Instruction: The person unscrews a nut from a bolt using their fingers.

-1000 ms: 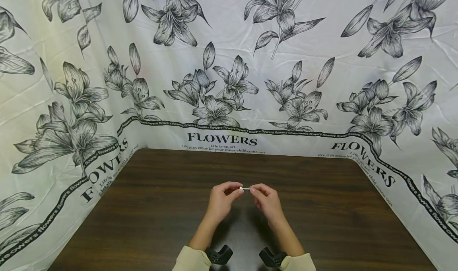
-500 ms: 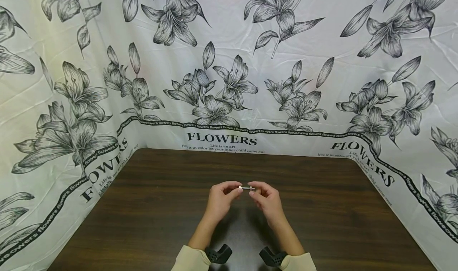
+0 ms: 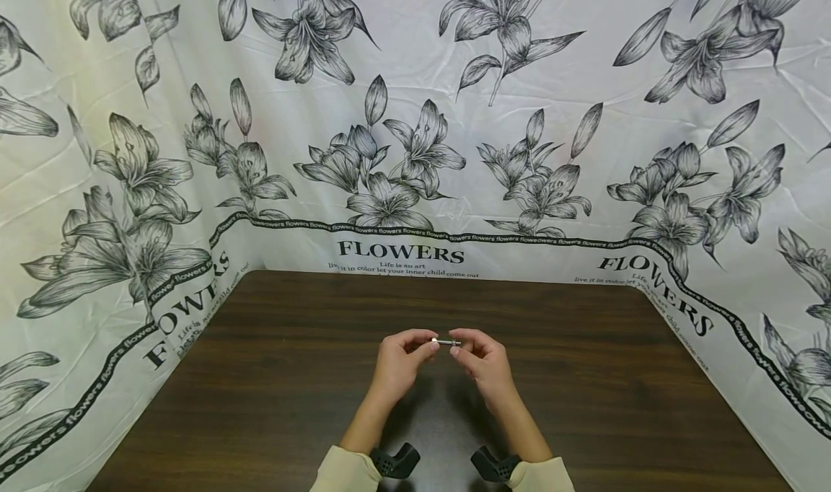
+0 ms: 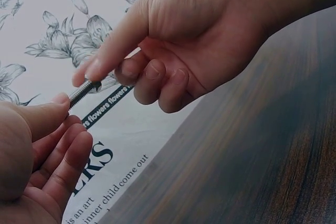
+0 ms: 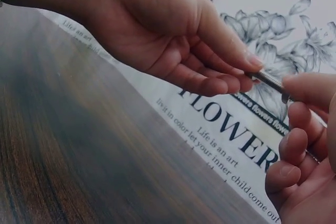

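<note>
In the head view a small metal bolt (image 3: 445, 342) is held level between both hands above the table. My left hand (image 3: 397, 368) pinches its left end between thumb and fingers. My right hand (image 3: 485, 368) has thumb and index finger at the right end, around a wider piece like a nut. The left wrist view shows the screw thread between the fingertips, with the nut (image 4: 96, 84) under the right thumb. In the right wrist view the left thumb covers the far end of the bolt. What shape that end has is hidden.
A dark wood-grain table (image 3: 292, 384) lies under the hands. White cloth (image 3: 415, 189) printed with lilies and lettering surrounds its back and sides. Black wrist cameras (image 3: 396, 462) sit on the inner side of both wrists, beside light sleeves (image 3: 347, 470).
The right thumb and index finger have spread a little, so the bolt's right end and nut now show between them. The left hand stays in place. The head view has shifted slightly.
</note>
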Tool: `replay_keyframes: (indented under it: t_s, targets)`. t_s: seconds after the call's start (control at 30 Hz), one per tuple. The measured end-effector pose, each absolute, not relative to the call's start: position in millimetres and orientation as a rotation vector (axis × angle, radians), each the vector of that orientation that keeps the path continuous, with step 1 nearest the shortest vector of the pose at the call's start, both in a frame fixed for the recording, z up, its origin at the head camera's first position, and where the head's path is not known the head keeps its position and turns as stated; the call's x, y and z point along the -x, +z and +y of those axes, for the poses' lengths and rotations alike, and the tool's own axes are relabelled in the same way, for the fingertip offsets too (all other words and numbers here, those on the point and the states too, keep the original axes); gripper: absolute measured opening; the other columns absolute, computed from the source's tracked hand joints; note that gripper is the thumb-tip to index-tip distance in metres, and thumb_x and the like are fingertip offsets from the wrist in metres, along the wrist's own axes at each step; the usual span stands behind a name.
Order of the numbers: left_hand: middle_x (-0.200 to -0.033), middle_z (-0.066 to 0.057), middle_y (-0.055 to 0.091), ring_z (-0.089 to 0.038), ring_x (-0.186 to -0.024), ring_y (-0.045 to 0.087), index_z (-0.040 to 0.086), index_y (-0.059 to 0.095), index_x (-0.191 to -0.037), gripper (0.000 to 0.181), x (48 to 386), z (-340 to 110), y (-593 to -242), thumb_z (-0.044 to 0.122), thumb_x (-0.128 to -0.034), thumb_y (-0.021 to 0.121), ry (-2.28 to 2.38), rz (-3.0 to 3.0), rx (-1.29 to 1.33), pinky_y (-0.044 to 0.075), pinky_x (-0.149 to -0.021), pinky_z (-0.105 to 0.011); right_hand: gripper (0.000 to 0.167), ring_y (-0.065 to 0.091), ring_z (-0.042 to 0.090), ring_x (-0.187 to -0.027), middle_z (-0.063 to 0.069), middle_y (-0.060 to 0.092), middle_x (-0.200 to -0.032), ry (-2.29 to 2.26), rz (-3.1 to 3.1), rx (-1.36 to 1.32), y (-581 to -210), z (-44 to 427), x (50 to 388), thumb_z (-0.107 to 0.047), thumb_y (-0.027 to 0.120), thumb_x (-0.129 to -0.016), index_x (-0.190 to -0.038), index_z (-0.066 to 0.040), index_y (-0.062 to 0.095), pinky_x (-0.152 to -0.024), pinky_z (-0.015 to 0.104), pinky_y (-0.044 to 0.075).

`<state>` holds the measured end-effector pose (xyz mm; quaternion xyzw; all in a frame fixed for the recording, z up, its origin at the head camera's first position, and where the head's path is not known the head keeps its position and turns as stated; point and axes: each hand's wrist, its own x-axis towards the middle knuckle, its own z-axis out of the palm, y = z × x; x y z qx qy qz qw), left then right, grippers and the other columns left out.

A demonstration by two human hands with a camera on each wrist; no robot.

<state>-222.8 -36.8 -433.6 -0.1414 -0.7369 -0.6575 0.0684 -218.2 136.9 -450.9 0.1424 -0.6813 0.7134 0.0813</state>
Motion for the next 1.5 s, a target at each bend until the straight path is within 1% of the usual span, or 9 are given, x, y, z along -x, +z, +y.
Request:
replay_keyframes:
  t_s: [0.2, 0.4, 0.57, 0.73, 0.93, 1.03, 1.13, 1.3, 1.5]
  targets:
    - [-0.084, -0.016, 0.069, -0.041, -0.074, 0.066, -0.004, 0.072, -0.098, 0.012, 223.0, -36.8, -433.3, -0.004, -0.086, 0.07, -1.99, -2.204, 0.433, 0.054, -0.07, -0.054, 0.015, 0.041, 0.009, -0.049, 0.003, 0.046, -0.06, 2.128, -2.043, -0.271, -449.5, 133.7, 217.7, -0.003, 0.061, -0.095, -0.098, 0.01, 0.067, -0.046, 0.019, 0.033]
    - [-0.084, -0.016, 0.069, -0.042, -0.074, 0.066, -0.004, 0.072, -0.097, 0.012, 223.2, -36.8, -433.5, -0.003, -0.0857, 0.07, -1.986, -2.213, 0.443, 0.056, -0.068, -0.049, 0.033, 0.034, 0.007, -0.047, -0.004, 0.04, -0.051, 1.933, -2.163, -0.167, -448.4, 130.8, 215.8, -0.013, 0.06, -0.097, -0.072, 0.007, 0.064, -0.047, 0.021, 0.027]
    - [-0.085, -0.015, 0.07, -0.043, -0.075, 0.066, -0.003, 0.072, -0.097, 0.011, 223.1, -36.5, -434.4, -0.002, -0.086, 0.071, -1.975, -2.233, 0.455, 0.056, -0.067, -0.047, 0.04, 0.035, 0.008, -0.05, -0.004, 0.041, -0.051, 1.861, -2.202, -0.156, -449.5, 129.8, 216.1, -0.014, 0.059, -0.098, -0.064, 0.007, 0.062, -0.051, 0.023, 0.03]
    - [-0.086, -0.015, 0.07, -0.043, -0.075, 0.066, -0.004, 0.072, -0.097, 0.011, 222.7, -36.0, -435.1, -0.001, -0.0863, 0.07, -1.983, -2.233, 0.476, 0.056, -0.069, -0.049, 0.036, 0.032, 0.008, -0.049, -0.006, 0.038, -0.051, 1.899, -2.204, -0.148, -449.9, 130.1, 217.3, -0.013, 0.059, -0.097, -0.066, 0.006, 0.064, -0.05, 0.022, 0.027]
    - [-0.084, -0.014, 0.07, -0.038, -0.073, 0.067, -0.003, 0.072, -0.096, 0.01, 221.7, -35.2, -434.4, -0.001, -0.0859, 0.071, -1.956, -2.244, 0.477, 0.055, -0.069, -0.051, 0.033, 0.032, 0.007, -0.045, -0.005, 0.039, -0.049, 1.999, -2.177, -0.177, -450.0, 131.7, 217.7, -0.01, 0.06, -0.096, -0.074, 0.014, 0.065, -0.044, 0.019, 0.024]
    - [-0.084, -0.015, 0.069, -0.038, -0.073, 0.066, -0.003, 0.072, -0.095, 0.01, 220.8, -34.9, -434.3, -0.002, -0.086, 0.071, -1.951, -2.245, 0.472, 0.057, -0.066, -0.041, 0.032, 0.035, 0.007, -0.046, -0.003, 0.041, -0.05, 2.005, -2.173, -0.207, -449.3, 132.7, 216.9, -0.01, 0.061, -0.096, -0.076, 0.014, 0.064, -0.045, 0.019, 0.026]
    - [-0.084, -0.014, 0.069, -0.036, -0.072, 0.066, -0.003, 0.072, -0.096, 0.01, 220.3, -34.5, -435.2, 0.0, -0.0863, 0.071, -1.95, -2.253, 0.464, 0.056, -0.063, -0.03, 0.028, 0.036, 0.007, -0.047, -0.002, 0.042, -0.051, 2.014, -2.161, -0.23, -449.0, 133.4, 215.9, -0.008, 0.061, -0.095, -0.075, 0.01, 0.065, -0.046, 0.019, 0.028]
    - [-0.084, -0.014, 0.069, -0.033, -0.071, 0.067, -0.003, 0.072, -0.096, 0.01, 220.7, -34.3, -437.2, -0.001, -0.0864, 0.07, -1.972, -2.229, 0.462, 0.057, -0.067, -0.044, 0.016, 0.039, 0.006, -0.047, 0.0, 0.044, -0.054, 2.086, -2.11, -0.257, -450.1, 134.7, 215.9, -0.003, 0.062, -0.094, -0.081, 0.006, 0.066, -0.045, 0.018, 0.03]
    - [-0.084, -0.017, 0.069, -0.038, -0.072, 0.067, -0.004, 0.071, -0.096, 0.01, 219.8, -34.9, -434.2, -0.003, -0.0857, 0.071, -1.971, -2.226, 0.45, 0.057, -0.068, -0.046, 0.014, 0.042, 0.007, -0.049, 0.0, 0.048, -0.059, 2.138, -2.071, -0.299, -451.3, 135.0, 216.0, 0.002, 0.062, -0.092, -0.094, 0.015, 0.063, -0.045, 0.017, 0.033]
